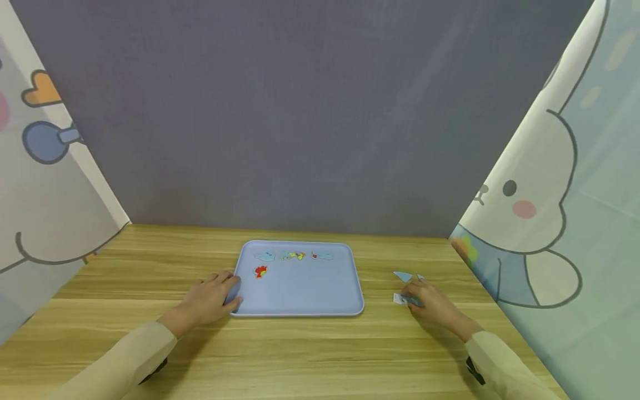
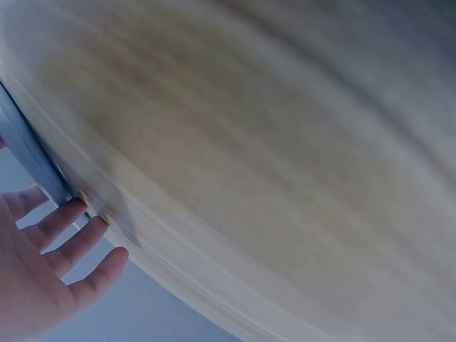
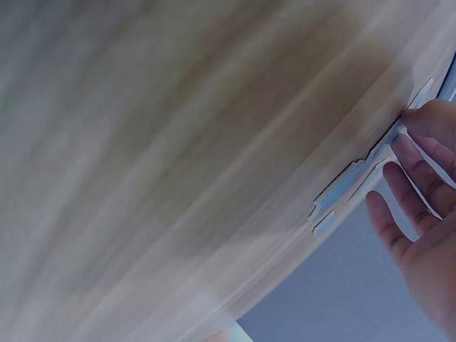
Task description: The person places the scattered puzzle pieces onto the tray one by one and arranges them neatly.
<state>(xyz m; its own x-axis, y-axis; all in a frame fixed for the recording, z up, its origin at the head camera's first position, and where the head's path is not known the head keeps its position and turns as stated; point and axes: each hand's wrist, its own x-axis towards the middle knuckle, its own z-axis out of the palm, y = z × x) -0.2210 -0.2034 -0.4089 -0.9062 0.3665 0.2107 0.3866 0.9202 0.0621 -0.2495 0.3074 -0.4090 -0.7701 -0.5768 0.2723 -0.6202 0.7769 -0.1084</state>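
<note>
Blue-and-white printed piece (image 1: 399, 299) lies to the right of the blue tray (image 1: 310, 297), on the wood-grain counter (image 1: 280, 355), level with the tray's nearer half. Right hand (image 1: 425, 299) covers part of it: thumb and index fingertips at its edge, other fingers spread. Pinching or only touching? Cannot tell.

Light-blue wedge piece (image 1: 402, 276) also right of the tray, about level with its middle; small pale piece (image 1: 420, 276) just beside that, farther from the tray.

Handling, my judgement: pieces look thin and flat, so tip up one edge with a fingertip, then pinch thumb to index; pressing from above would likely only slide it. One at a time, spare fingers off the neighbours.

Left hand (image 1: 210, 297) at the tray's left rim, fingers fairly straight against it, grip loose. Light contact should do; a shove could disturb the contents.

In the tray: three printed cutouts (image 1: 293, 256) in a row along the far side, a red cutout (image 1: 260, 271) nearer, at left. Dark grey backdrop (image 1: 300, 122) behind the tray.
</note>
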